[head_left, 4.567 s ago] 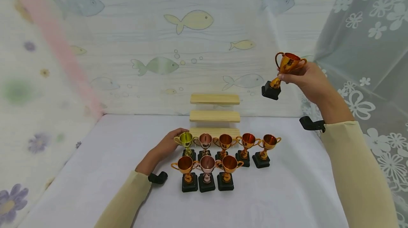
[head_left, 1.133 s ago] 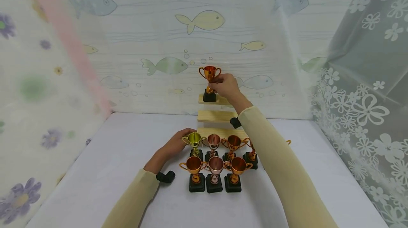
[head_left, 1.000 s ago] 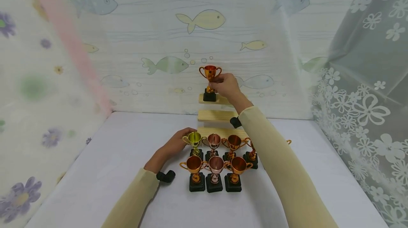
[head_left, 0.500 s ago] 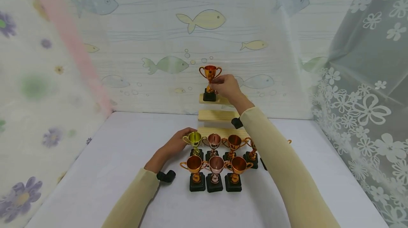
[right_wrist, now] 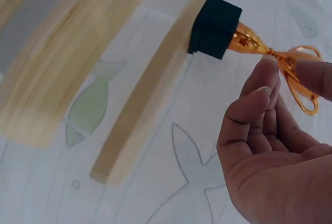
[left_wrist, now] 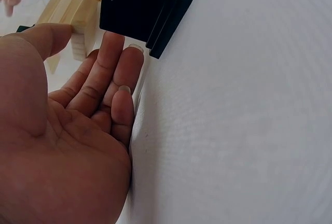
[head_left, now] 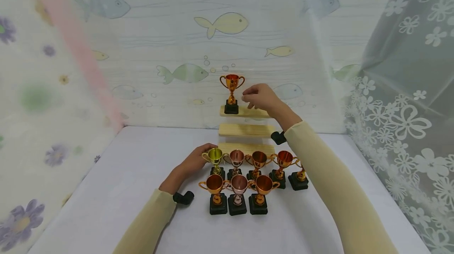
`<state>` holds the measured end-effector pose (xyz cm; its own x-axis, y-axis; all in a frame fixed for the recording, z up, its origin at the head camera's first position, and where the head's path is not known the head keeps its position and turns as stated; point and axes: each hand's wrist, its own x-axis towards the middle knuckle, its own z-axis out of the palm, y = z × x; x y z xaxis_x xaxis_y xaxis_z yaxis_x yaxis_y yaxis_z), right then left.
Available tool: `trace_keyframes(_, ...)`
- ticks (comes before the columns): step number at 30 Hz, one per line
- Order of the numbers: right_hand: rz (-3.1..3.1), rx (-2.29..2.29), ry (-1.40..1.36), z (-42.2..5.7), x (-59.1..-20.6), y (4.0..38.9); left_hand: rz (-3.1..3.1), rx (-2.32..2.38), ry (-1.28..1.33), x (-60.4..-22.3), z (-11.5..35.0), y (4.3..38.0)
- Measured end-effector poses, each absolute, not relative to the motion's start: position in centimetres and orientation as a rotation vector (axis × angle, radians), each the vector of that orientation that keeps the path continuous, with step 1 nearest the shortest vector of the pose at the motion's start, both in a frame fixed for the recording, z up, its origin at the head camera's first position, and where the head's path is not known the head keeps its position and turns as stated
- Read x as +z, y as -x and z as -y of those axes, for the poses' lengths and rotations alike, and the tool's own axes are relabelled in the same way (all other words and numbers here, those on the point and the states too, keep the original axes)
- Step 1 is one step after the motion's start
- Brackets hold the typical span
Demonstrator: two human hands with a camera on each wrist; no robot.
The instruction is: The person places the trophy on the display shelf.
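Note:
On the top board [head_left: 252, 112] of a wooden shelf stand, near its left end, an orange-gold trophy cup [head_left: 232, 82] stands upright on a black base. My right hand [head_left: 263, 98] is just right of it, apart from the cup; in the right wrist view, thumb and fingers are parted with nothing held. At the left end of the lowest board [head_left: 244, 148] is my left hand [head_left: 194, 160]. In the left wrist view its thumb [left_wrist: 56, 38] touches the wood and its fingers lie loosely extended beside the black base [left_wrist: 142, 9] of the yellow-gold trophy [head_left: 214, 157].
In front of the stand, several trophies fill a back row, including a rose one [head_left: 236, 158]; the rightmost [head_left: 298, 183] is partly behind my right sleeve. Three more form a front row, such as the middle cup [head_left: 239, 185]. A middle board [head_left: 244, 129] lies between the others.
The orange-gold trophy went from the air at right onto the top board. My right hand has since let go of it and drawn back rightward. My left hand keeps its place by the stand.

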<state>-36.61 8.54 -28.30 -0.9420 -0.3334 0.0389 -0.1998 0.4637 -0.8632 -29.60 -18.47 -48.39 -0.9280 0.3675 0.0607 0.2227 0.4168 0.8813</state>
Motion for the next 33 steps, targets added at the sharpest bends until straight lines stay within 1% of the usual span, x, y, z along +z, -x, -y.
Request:
trace_keyframes(7,-2.601,-1.427,0.546,-10.5,-27.5,35.5,-2.519,1.538,-0.52,-48.5,18.7,29.7)
trace_keyframes(18,-2.647,-1.347,0.671,-13.5,-26.9,32.4,-2.518,1.544,-0.492,-48.8,18.8,29.9)
trace_keyframes(25,-2.636,-1.377,0.699,-14.8,-27.6,30.3,-2.51,1.548,-0.471,-49.0,18.8,29.9)
trace_keyframes(33,-2.588,-1.442,0.75,-16.5,-29.0,28.5,-2.499,1.553,-0.509,-49.0,18.5,30.0)
